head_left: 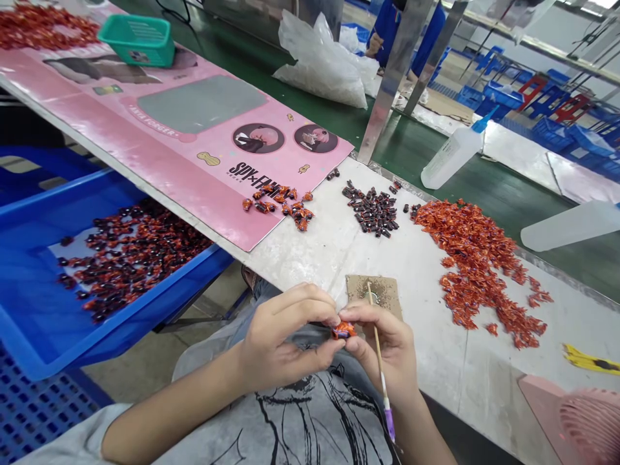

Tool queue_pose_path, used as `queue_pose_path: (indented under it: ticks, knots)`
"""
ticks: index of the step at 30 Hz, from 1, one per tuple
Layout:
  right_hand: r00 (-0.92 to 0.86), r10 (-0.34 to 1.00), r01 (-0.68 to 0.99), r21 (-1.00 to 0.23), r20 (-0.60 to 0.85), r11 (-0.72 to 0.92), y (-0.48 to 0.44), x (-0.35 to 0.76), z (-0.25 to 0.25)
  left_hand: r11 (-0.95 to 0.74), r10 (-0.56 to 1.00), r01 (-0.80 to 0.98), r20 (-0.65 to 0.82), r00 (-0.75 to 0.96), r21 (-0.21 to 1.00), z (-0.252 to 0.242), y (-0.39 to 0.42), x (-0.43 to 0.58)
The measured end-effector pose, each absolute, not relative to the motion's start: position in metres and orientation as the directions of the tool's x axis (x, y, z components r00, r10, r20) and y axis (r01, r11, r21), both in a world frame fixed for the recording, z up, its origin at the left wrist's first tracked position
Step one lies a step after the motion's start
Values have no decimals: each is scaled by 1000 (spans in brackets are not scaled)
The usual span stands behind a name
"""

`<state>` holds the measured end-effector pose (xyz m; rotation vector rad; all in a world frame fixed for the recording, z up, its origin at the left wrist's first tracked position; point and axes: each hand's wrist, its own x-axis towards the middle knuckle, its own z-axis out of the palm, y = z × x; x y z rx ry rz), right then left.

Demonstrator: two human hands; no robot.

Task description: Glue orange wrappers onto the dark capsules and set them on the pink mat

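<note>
A small orange and dark plastic piece (343, 330) is pinched between the fingertips of both hands, close to my shirt. My left hand (290, 336) grips it from the left with thumb and fingers. From the other side, my right hand (382, 339) holds it by finger and thumb, and a thin wooden stick with a purple end (380, 361) is tucked in that same hand. The stick's upper tip lies over a brown cardboard square (387, 290) with dark specks and a shiny spot. Beyond it is a pile of small black parts (372, 210).
Orange parts (479, 252) are heaped on the right. A few assembled pieces (281, 203) lie by the pink printed mat (194, 158). A blue bin (29, 310) holds many more at left. White bottles (455, 155), a green basket (138, 39) and a pink fan (586, 420) stand around.
</note>
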<state>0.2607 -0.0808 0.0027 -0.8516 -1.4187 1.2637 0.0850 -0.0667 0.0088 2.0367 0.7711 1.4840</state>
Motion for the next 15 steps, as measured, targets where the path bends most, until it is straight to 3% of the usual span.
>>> queue_pose_path:
  ticks: [8,15]
  knots:
    - [-234,955,-163,-976,181,145,-83,264,-2,-729,683,184,688,243,659,8,-66,87]
    - [-208,964,-32,-986,165,161,-83,267,-2,-793,608,263,742,282,550,6,-60,84]
